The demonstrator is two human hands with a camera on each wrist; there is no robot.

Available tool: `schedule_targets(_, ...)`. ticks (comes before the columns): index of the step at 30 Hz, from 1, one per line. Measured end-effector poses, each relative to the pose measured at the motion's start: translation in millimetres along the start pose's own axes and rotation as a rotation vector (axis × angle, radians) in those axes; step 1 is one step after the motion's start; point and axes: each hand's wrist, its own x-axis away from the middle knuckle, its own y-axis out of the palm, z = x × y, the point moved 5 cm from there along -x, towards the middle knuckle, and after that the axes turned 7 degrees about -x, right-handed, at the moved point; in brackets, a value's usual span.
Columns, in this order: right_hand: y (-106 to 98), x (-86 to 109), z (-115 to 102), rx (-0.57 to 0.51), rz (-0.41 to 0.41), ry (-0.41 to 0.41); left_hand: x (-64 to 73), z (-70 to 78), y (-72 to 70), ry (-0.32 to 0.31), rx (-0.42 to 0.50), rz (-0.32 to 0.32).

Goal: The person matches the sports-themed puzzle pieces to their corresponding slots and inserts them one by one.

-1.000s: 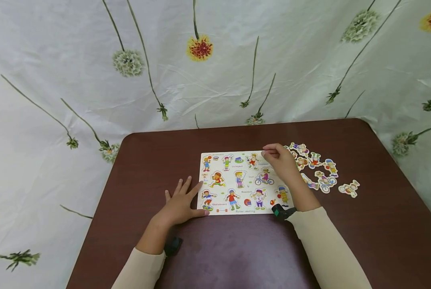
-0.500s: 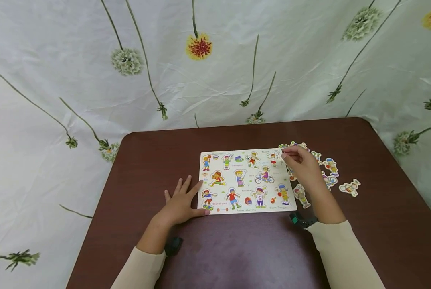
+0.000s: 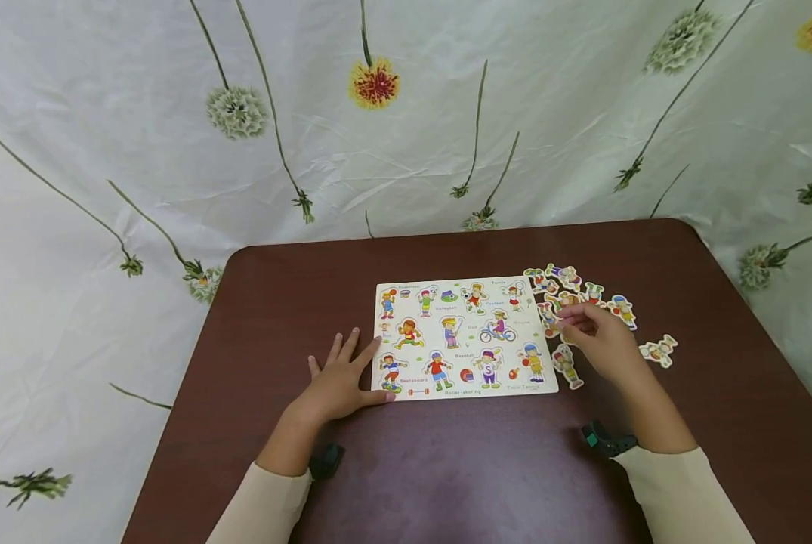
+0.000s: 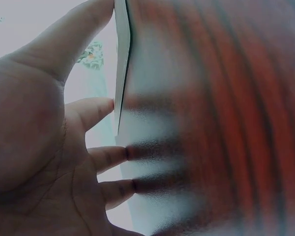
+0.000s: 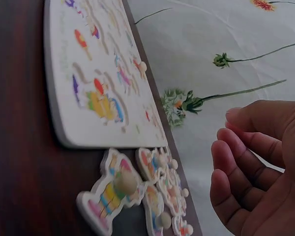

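A white puzzle board (image 3: 473, 393) with printed sports figures and outlined recesses lies flat on the table. My left hand (image 3: 338, 384) rests at its left edge with fingers spread; the thumb and index finger touch the board edge (image 4: 122, 64). To the right of the board lies a cluster of knobbed figure pieces (image 3: 565, 279). Over the near side of that cluster hovers my right hand (image 3: 603, 340), partly covering some pieces. In the right wrist view its fingers (image 5: 241, 157) curve loosely with nothing between them. One knob (image 5: 143, 67) stands up from the board's far part.
A lone figure piece (image 3: 659, 351) lies farther right, and another piece (image 3: 567, 367) sits beside the board's lower right corner. The dark brown table (image 3: 297, 287) ends at a floral cloth (image 3: 419, 151) behind it.
My right hand has moved from the board's upper right corner rightward and nearer to me, over the loose pieces. It uncovers the tennis figure. The left hand stays in place.
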Motion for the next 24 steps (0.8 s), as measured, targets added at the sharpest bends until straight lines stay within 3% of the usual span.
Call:
schedule_targets(9, -0.3, 14.3, 16.8, 0.101, -0.074, 0.024, -0.5, -0.6, 0.5, 0.001, -0.011, -0.008)
schedule_targets(14, 4.5, 20.3, 22.5, 0.101, -0.142, 0.021, -0.1, 0.0, -0.7, 0.004, -0.012, -0.006)
schedule_targets(24, 10.2, 25.5, 34.0, 0.148, -0.192, 0.001, 0.4, 0.2, -0.2, 0.007, -0.021, -0.007)
